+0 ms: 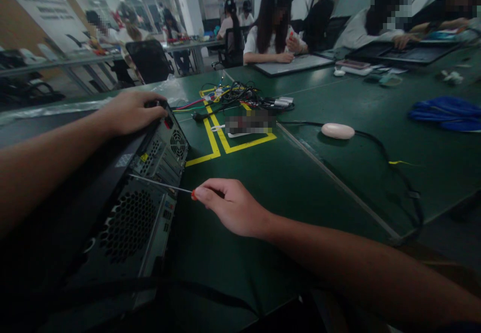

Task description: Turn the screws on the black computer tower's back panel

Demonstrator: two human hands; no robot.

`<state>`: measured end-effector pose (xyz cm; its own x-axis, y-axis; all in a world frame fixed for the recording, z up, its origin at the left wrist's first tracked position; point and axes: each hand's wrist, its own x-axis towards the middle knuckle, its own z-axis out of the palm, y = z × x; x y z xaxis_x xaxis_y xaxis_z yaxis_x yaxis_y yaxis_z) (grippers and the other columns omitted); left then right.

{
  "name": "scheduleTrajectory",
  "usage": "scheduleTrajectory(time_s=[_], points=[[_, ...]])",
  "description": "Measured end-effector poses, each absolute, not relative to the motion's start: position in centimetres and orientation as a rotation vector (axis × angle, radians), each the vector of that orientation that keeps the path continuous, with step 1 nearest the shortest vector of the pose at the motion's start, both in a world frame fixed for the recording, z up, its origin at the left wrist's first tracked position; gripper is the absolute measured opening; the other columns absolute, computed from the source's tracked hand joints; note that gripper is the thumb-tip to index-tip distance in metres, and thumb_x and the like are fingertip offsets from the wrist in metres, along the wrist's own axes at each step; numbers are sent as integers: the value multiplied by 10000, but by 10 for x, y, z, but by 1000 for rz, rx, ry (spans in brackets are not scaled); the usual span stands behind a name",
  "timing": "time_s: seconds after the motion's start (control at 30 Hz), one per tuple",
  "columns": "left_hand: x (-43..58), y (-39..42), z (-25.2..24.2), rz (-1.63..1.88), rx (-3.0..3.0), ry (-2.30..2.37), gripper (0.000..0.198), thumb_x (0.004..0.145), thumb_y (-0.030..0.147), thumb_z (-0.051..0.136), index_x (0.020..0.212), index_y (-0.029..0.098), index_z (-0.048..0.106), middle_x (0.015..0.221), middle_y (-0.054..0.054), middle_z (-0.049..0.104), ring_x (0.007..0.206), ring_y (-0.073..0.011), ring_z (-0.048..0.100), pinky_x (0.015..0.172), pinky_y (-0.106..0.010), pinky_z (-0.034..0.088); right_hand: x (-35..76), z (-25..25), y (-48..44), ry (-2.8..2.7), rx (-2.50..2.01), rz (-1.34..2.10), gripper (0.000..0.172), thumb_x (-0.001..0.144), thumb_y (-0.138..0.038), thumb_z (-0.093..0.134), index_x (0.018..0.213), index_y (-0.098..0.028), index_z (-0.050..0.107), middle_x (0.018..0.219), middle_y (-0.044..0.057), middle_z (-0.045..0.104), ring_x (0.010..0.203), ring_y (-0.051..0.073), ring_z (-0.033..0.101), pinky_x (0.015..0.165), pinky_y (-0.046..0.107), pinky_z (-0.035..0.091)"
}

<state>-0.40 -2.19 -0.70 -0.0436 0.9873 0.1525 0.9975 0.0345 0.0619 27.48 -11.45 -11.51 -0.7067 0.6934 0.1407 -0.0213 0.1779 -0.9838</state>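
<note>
A black desktop computer case (124,208) lies on its side on the green table (270,193), its rear panel with fan grilles facing right. My left hand (131,111) rests on the case's far top corner, fingers curled over the edge. My right hand (229,205) is closed on a screwdriver (161,184) with a red handle. Its thin shaft points left, and the tip touches the rear panel of the case.
A tangle of cables and connectors (233,97) lies inside yellow tape markings beyond the case. A pale oval device (337,130) with a black cable sits to the right, a blue cloth (447,112) farther right. Several people sit at the far tables with trays and laptops.
</note>
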Motion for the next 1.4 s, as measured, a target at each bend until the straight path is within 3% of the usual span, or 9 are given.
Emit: scheduleTrajectory(time_s=[0.07,0.2,0.53,1.4], points=[[-4,-22,-7,-235,-2121,-2205,775,811,614,383,1364,123,612,1346,-159,638,1250,-342,572,1099,-490,406,275,-115,-115,-1826,-633,1602,251,936,-432,633,958,-182,636,811,-10,601,725,128,539,670,266,419],[-2,-22,-6,-248,-2115,-2224,775,803,618,389,1359,130,618,1345,-157,638,1250,-348,572,1093,-495,409,276,-116,-115,-1822,-633,1588,326,822,-374,771,971,-214,529,835,-26,606,718,127,546,679,267,443],[-5,-22,-7,-232,-2117,-2220,766,810,610,395,1372,133,606,1376,-146,625,1244,-346,574,1103,-500,405,276,-119,-114,-1828,-605,1579,224,873,-341,720,970,-209,568,863,-20,612,745,127,555,713,277,456],[-2,-23,-6,-212,-2125,-2211,766,812,590,375,1372,120,602,1361,-155,632,1255,-338,571,1097,-473,409,276,-116,-113,-1844,-633,1558,236,864,-352,732,972,-200,586,850,-19,614,741,131,556,695,275,448]])
